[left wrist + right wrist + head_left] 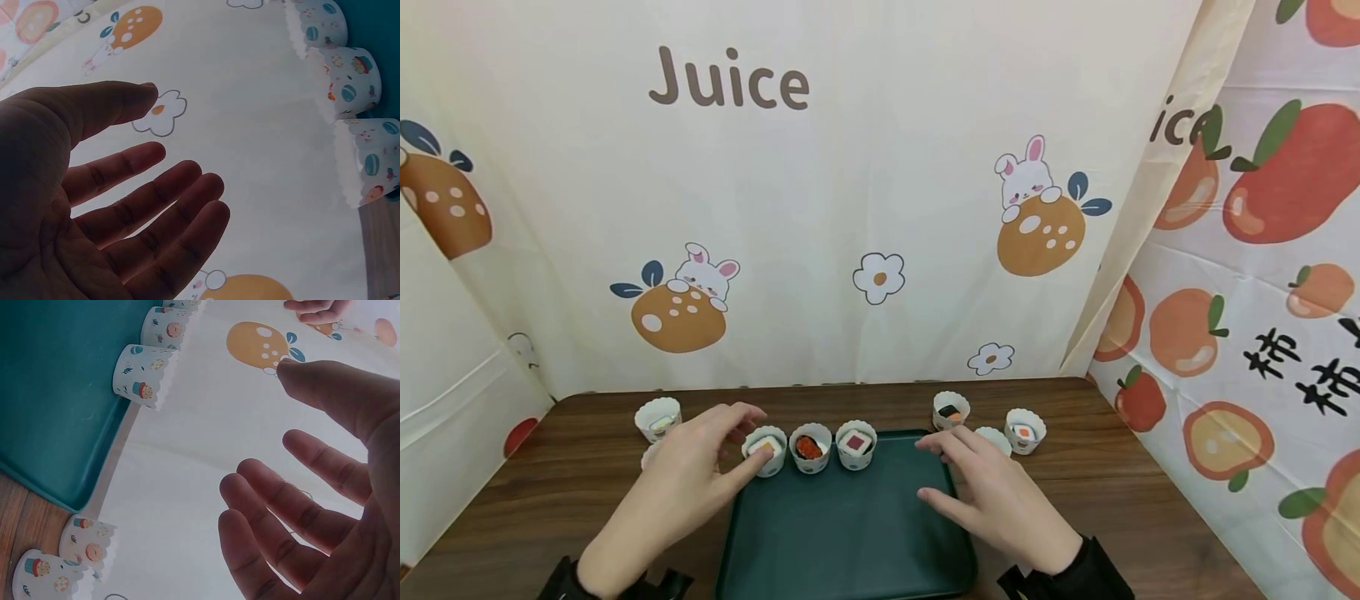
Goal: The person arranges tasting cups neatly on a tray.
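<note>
Hovering in head view: left hand (696,462) beside the far-left corner of the green tray (850,533), right hand (985,492) near its right edge; all fingers (187,244) loose, grasping nothing. Three tray cups (810,450) stand along its far edge; three right-side cups (1026,431) and two left-side cups (655,417) flank it. Left wrist: tray cups apart from fingertips, wall prints (348,94) plainer than in head view. Right wrist: tray cups also apart from fingertips.

Before us on the table (1097,483), three paper baking cups (812,467) line the tray (850,533) from 11 to 12 o'clock; other cups (1024,447) flank it at 10 and 2.
</note>
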A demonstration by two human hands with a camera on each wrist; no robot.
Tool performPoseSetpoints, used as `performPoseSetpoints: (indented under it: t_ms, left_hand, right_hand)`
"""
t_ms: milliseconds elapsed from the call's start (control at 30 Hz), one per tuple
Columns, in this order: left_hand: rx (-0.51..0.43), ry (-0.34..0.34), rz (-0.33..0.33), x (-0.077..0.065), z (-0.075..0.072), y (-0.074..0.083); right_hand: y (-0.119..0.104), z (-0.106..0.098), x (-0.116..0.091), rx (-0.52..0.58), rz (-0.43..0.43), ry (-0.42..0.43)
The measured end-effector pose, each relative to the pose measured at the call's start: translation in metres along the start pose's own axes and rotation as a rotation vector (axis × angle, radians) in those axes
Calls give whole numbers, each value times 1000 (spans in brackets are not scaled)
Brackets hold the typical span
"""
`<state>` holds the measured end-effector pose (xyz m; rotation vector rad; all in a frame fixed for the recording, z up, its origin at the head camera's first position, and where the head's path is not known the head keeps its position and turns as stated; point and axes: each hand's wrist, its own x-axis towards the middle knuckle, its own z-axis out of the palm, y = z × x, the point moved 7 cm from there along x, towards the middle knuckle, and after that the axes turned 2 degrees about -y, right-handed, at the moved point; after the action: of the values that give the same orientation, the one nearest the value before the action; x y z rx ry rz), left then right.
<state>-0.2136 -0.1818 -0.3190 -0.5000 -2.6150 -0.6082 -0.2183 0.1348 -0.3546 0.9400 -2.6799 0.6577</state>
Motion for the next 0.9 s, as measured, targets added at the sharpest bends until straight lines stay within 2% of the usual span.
performPoseSetpoints:
  t_ms: [300, 500, 567, 800, 900]
  left_hand:
    - [-14, -71, -48, 0, 16, -3]
    - [-18, -143, -77, -1, 30, -6]
    - [-11, -149, -82, -1, 33, -9]
    - [42, -109, -81, -2, 36, -33]
    - [67, -133, -119, -3, 35, -50]
  right_hand:
    - [-1, -9, -11, -45, -20, 37]
    - [-2, -15, -15, -21, -15, 31]
    - [-3, -17, -16, -17, -26, 41]
    - [-9, -24, -19, -39, -69, 83]
    - [-11, -26, -20, -49, -77, 85]
